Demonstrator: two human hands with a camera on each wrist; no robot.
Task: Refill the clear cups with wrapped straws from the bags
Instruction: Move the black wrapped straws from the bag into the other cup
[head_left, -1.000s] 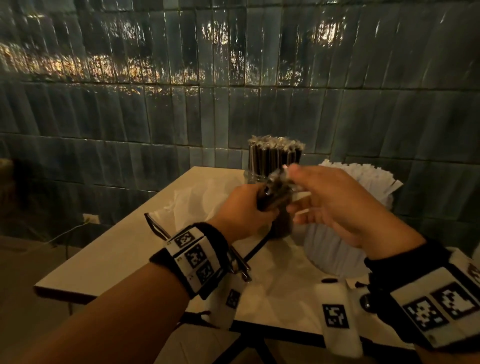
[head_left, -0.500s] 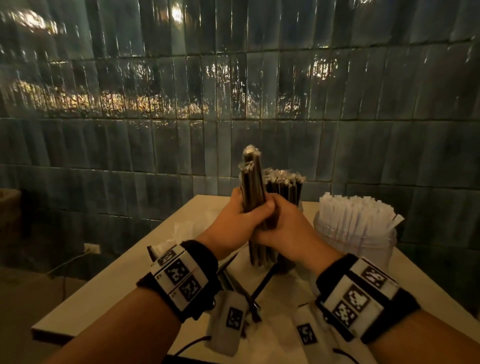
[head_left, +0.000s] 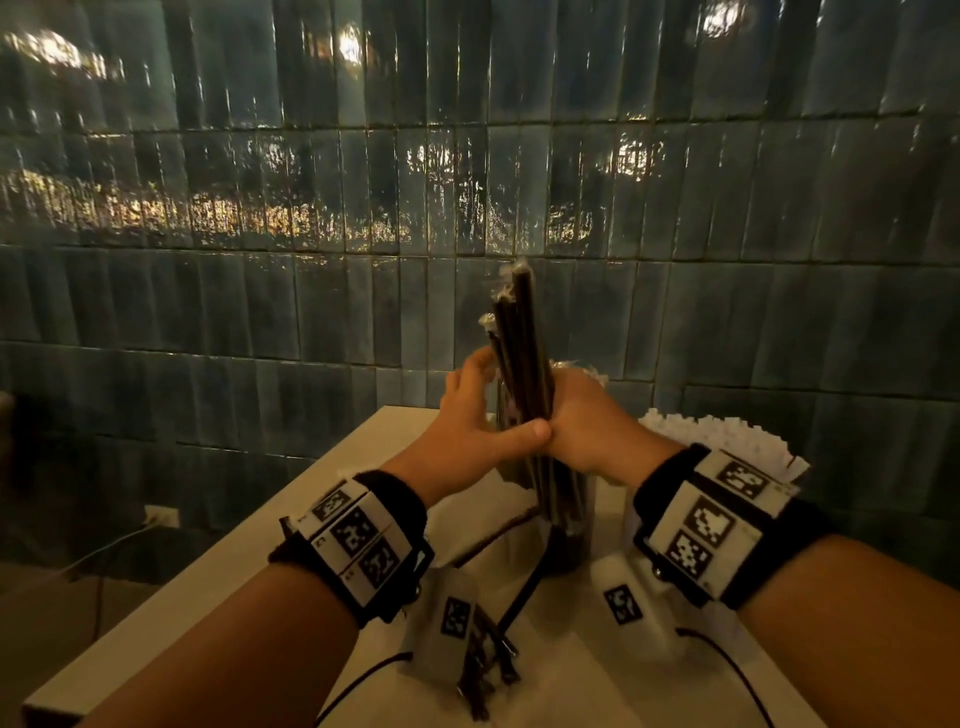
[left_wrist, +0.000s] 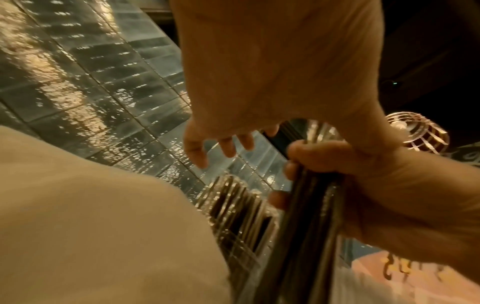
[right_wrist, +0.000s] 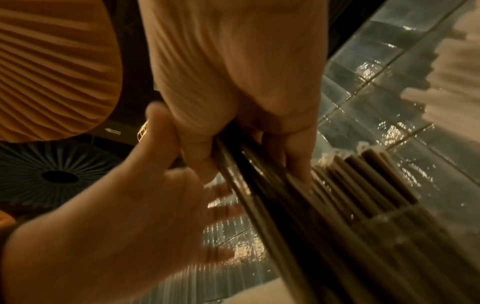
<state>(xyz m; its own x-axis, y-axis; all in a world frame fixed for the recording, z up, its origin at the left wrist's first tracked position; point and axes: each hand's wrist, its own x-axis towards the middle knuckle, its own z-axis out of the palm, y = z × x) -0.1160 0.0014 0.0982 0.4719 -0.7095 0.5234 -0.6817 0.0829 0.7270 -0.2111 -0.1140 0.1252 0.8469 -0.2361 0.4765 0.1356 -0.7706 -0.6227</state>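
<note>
My right hand (head_left: 587, 415) grips a bundle of dark wrapped straws (head_left: 522, 358) and holds it upright above the table. My left hand (head_left: 467, 415) lies against the bundle's left side with its fingers (left_wrist: 226, 146) straight and spread, its thumb touching the right hand. Just behind the bundle stands a clear cup (head_left: 571, 525) packed with dark wrapped straws (right_wrist: 363, 185). To its right is a second clear cup full of white wrapped straws (head_left: 691, 431). In the right wrist view the bundle (right_wrist: 272, 195) runs out between thumb and fingers.
A clear bag with several dark straws (head_left: 483, 670) lies on the pale table (head_left: 311, 519) below my wrists, on crumpled plastic. A glossy tiled wall (head_left: 363, 260) rises right behind the table. The table's left edge drops to the floor.
Both hands gripped the bundle half a second ago. The left hand has now let go and straightened its fingers beside it, while the right hand keeps hold with the bundle slightly higher.
</note>
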